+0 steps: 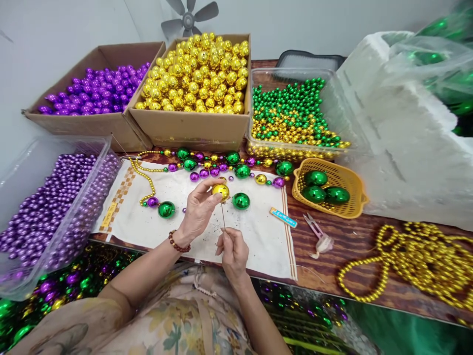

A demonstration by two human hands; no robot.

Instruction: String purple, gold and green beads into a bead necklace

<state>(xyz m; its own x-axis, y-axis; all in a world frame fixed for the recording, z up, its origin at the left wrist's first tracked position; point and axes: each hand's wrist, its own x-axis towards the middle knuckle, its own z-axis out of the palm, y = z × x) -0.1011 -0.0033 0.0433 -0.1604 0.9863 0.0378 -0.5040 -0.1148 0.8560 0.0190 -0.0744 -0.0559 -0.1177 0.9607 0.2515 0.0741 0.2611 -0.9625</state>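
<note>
My left hand pinches a shiny gold ball bead over the white cloth. My right hand grips the lower end of a thin needle, whose upper end meets the underside of the gold bead. How far it goes into the bead is hidden. A large green bead lies on the cloth just right of the gold one. To the left, another green bead ends a strand of small gold beads. Behind my hands runs a row of mixed purple, gold and green beads.
Cardboard boxes of purple balls and gold balls stand at the back. Clear tubs hold small purple beads and green-gold beads. Rightward are a yellow basket, scissors, a blue packet and gold bead strings.
</note>
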